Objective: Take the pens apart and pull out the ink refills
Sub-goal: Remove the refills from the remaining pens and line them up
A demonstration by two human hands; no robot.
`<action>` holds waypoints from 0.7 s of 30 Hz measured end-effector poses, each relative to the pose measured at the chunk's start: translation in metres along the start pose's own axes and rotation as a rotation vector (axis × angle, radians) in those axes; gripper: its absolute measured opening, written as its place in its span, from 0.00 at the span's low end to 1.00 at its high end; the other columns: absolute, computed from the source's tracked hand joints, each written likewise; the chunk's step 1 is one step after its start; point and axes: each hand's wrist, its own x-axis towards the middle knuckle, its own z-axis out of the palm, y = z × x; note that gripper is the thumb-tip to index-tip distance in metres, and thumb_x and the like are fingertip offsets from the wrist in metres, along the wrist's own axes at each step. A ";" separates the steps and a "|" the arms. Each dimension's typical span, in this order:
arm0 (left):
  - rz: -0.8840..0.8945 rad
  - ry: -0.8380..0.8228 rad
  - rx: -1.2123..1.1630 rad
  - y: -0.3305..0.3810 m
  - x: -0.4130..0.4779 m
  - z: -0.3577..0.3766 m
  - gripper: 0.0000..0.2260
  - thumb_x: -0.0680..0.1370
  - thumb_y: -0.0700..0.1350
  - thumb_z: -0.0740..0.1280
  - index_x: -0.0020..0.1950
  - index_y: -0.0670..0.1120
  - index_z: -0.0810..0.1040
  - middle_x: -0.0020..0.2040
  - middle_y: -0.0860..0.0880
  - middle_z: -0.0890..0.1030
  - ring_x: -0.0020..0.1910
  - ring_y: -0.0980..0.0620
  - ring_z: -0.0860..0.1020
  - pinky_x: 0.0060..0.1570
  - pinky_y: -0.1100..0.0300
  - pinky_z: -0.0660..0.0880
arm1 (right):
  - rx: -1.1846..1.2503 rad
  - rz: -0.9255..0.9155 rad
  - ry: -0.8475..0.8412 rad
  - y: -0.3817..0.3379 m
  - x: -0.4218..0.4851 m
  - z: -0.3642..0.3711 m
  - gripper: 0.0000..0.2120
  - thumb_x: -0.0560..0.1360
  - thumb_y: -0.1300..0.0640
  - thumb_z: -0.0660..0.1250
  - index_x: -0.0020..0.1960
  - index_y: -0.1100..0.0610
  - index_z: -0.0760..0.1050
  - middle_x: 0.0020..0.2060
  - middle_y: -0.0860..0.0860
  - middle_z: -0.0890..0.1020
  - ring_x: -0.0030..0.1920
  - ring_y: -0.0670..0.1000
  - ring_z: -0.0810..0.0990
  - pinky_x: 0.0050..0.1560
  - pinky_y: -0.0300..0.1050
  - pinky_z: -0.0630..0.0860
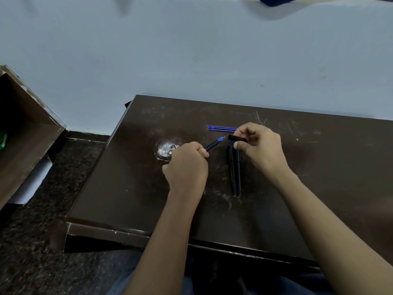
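The left hand (187, 165) is curled round a black pen (212, 143), fingers (204, 153) wrapped tight about the rear of the barrel. The front end sticks out up and to the right, its blue tip bare. Just beside that tip, but apart from it, the right hand (261, 145) pinches a short black cap (237, 139) between thumb and curled fingers, holding it roughly level above the tabletop (127, 188).

Behind the right hand lie three blue refills (221, 128) side by side, touching or nearly so. Their right ends are hidden by the knuckles. Below the cap, two black pen bodies (235, 171) lie together on the tabletop, running toward the near edge — whether they still hold refills cannot be told.

A pale scuffed patch (167, 149) marks the dark tabletop just beyond the left hand. A brown cabinet (25, 128) stands on the floor at the far left, against a pale wall (191, 50).
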 end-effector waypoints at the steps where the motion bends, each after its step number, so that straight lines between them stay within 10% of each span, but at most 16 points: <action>1: -0.003 -0.005 0.001 0.000 0.000 0.000 0.11 0.80 0.44 0.59 0.44 0.53 0.79 0.50 0.53 0.82 0.49 0.50 0.78 0.59 0.48 0.69 | -0.007 -0.011 0.006 -0.001 0.001 0.000 0.09 0.68 0.64 0.74 0.44 0.53 0.80 0.43 0.51 0.81 0.43 0.48 0.79 0.50 0.45 0.77; 7: -0.035 -0.091 0.029 0.000 0.005 0.001 0.11 0.79 0.45 0.61 0.37 0.55 0.75 0.45 0.50 0.81 0.49 0.47 0.79 0.60 0.44 0.70 | -0.089 -0.146 -0.041 -0.007 0.000 0.001 0.10 0.68 0.66 0.74 0.47 0.54 0.83 0.46 0.49 0.79 0.45 0.48 0.77 0.46 0.25 0.69; 21: 0.183 -0.028 -0.013 -0.007 0.000 0.011 0.09 0.78 0.45 0.63 0.47 0.50 0.83 0.43 0.50 0.83 0.45 0.48 0.79 0.51 0.47 0.76 | -0.136 -0.252 -0.300 -0.015 -0.010 -0.009 0.09 0.72 0.65 0.70 0.50 0.56 0.82 0.46 0.50 0.82 0.47 0.48 0.78 0.49 0.36 0.73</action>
